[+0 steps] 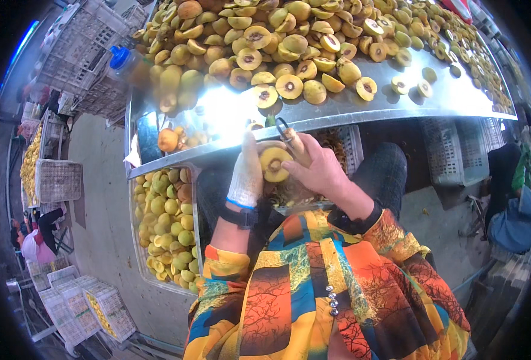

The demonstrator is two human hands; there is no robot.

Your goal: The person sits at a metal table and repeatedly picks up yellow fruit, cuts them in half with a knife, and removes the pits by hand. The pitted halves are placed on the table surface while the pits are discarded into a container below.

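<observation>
My left hand (245, 177), in a white knit glove, is closed around a halved yellow peach (274, 165), its cut face up with a round hollow in the middle. My right hand (325, 171) is bare and grips the wooden handle of a pitting tool (296, 147). The tool's thin curved metal loop points up toward the table edge, apart from the cut face. My right thumb rests on or close to the peach half. Both hands are over my lap, just in front of the metal table (337, 113).
Peach halves (289, 87) are heaped across the table. On my left stands a crate (196, 264) full of peaches. A crate (352, 150) with scraps sits below my hands. White crates (451, 156) stand at right. A blue-capped bottle (120, 57) is by the table's left corner. People sit at both sides.
</observation>
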